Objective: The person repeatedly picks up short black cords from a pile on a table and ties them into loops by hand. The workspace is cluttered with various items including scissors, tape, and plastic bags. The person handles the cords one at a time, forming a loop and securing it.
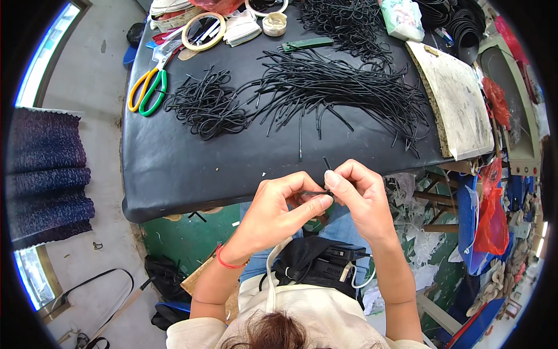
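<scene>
Close together at the near edge of the table, both my hands pinch one thin black cord (314, 192). My left hand (285, 203) has thumb and fingers closed on it, with a loop of it inside the curled fingers. The thumb and forefinger of my right hand (361, 195) press on it, and a short cord end sticks up beyond them. My fingers hide where the cord's parts meet. Beyond my hands lies a wide pile of straight black cords (343, 87). To its left sits a tangled heap of looped black cords (206, 107).
Scissors (148, 90) with yellow and green handles lie at the table's left edge. A green tool (308, 44) rests behind the cord pile. A stained pale board (456, 102) borders the right side. Far back are a round hoop (203, 31), a small tub (274, 24) and another black cord heap (343, 23).
</scene>
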Motion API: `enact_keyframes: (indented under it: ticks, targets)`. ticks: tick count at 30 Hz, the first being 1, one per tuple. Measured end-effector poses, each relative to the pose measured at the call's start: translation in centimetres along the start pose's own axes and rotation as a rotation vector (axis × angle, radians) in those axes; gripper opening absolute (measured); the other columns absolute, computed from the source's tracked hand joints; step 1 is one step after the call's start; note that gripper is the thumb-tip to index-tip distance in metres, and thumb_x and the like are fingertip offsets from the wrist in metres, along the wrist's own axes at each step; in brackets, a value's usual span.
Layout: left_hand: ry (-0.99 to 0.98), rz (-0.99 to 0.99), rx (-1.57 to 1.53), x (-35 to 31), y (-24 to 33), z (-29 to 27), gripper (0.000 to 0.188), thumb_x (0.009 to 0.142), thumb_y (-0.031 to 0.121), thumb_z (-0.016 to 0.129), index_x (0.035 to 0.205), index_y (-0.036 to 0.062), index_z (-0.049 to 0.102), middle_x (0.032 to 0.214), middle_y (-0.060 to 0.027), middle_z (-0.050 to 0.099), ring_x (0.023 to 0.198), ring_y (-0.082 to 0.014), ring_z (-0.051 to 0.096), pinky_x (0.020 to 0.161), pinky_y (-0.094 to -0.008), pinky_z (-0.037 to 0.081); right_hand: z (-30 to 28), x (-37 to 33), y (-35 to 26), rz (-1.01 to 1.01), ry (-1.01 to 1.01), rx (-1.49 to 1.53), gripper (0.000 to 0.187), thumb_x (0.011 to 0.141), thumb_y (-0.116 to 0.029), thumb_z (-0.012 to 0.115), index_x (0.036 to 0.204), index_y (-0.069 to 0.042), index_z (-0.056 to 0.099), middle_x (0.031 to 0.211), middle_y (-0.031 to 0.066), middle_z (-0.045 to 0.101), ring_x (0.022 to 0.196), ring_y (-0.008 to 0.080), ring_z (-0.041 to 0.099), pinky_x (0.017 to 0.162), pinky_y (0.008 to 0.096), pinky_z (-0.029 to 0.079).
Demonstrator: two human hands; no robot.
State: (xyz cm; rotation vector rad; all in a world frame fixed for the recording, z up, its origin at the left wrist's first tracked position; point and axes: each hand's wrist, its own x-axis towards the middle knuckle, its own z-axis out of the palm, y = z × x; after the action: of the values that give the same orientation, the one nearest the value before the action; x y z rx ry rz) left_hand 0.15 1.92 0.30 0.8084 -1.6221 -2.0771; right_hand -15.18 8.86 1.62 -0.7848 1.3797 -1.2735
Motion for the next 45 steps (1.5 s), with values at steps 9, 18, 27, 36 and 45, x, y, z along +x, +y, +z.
enact_keyframes:
  ticks: [9, 18, 27, 36, 45]
  targets:
    - [0.117, -0.024, -0.299, 0.2, 0.1, 2.1, 0.015, 0.086, 0.007, 0.057, 0.096, -0.0037, 0.060, 0.072, -0.0001, 0.055, 0.061, -0.0027, 0.048, 0.054, -0.0194, 0.041, 1.1, 0.5, 0.9, -0.227, 0.267, -0.029, 0.021, 0.088, -0.013, 0.057, 0.070, -0.006, 0.049, 0.062, -0.0060, 0.045, 0.056, -0.0006, 0.037, 0.048, 0.0174, 0.031]
    - [0.203, 0.017, -0.192, 0.2, -0.9, 2.9, 0.017, 0.086, 0.012, 0.060, 0.097, -0.0013, 0.060, 0.078, -0.0014, 0.059, 0.066, -0.0039, 0.052, 0.056, -0.0191, 0.044, 0.4, 1.6, 0.8, -0.092, 0.336, 0.068, 0.025, 0.087, -0.015, 0.060, 0.066, -0.006, 0.050, 0.060, -0.0082, 0.044, 0.055, -0.0013, 0.034, 0.048, 0.0165, 0.029]
    - [0.253, 0.075, -0.348, 1.1, -0.7, 2.5, 0.015, 0.086, 0.011, 0.060, 0.095, -0.0019, 0.059, 0.080, -0.0023, 0.061, 0.072, -0.0056, 0.054, 0.063, -0.0199, 0.046, -0.8, 0.6, 0.1, 0.009, 0.100, 0.175, 0.016, 0.084, -0.018, 0.064, 0.084, -0.001, 0.061, 0.071, -0.0037, 0.056, 0.061, 0.0012, 0.045, 0.053, 0.0172, 0.036]
    - [0.280, 0.159, -0.388, 0.6, -0.9, 3.4, 0.012, 0.086, 0.011, 0.061, 0.089, 0.0000, 0.059, 0.074, -0.0009, 0.059, 0.067, -0.0040, 0.051, 0.061, -0.0188, 0.043, -0.1, -0.1, -0.4, -0.014, 0.006, 0.281, 0.016, 0.087, -0.011, 0.059, 0.094, 0.003, 0.059, 0.078, 0.0046, 0.062, 0.069, 0.0077, 0.057, 0.063, 0.0214, 0.047]
    - [0.291, 0.045, -0.531, 0.6, -0.6, 3.4, 0.012, 0.086, 0.015, 0.061, 0.080, 0.0042, 0.058, 0.068, -0.0001, 0.057, 0.061, -0.0037, 0.049, 0.056, -0.0192, 0.040, 0.4, -0.8, -0.1, -0.050, -0.016, 0.222, 0.016, 0.090, -0.007, 0.051, 0.101, 0.003, 0.055, 0.082, 0.0053, 0.060, 0.071, 0.0082, 0.056, 0.065, 0.0220, 0.048]
